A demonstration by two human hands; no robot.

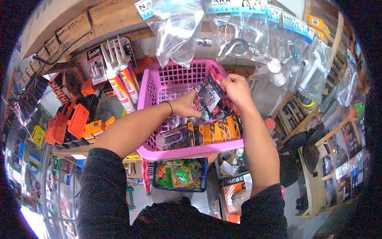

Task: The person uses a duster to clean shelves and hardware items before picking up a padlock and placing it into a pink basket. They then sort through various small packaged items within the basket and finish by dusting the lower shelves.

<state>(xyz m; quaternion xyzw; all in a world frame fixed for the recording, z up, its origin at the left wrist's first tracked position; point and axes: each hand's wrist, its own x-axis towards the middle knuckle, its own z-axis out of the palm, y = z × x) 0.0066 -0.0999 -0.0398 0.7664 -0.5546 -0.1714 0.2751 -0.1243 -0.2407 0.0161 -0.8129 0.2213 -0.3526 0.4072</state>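
Both of my hands reach into a pink plastic basket point(191, 151). My right hand point(237, 88) is closed, pinching the upper edge of red-and-black plastic packs point(213, 93) at the basket's right side. From the left, my left hand point(184, 105) curls round the other side of these packs, its thumb low and its fingertips partly hidden behind them. What the packs contain is too small to make out. In the front of the basket stand orange-and-black packs point(215, 133) in a row. Beside them lies a clear pack with a U-shaped metal piece, looking like a padlock shackle point(173, 138).
Bagged taps and pipe fittings point(238, 40) hang above the basket. Silicone tubes point(121, 87) stand at its left, near orange boxes point(77, 121). Below sits a dark basket of colourful packets point(181, 175). Wooden shelves point(338, 155) line the right.
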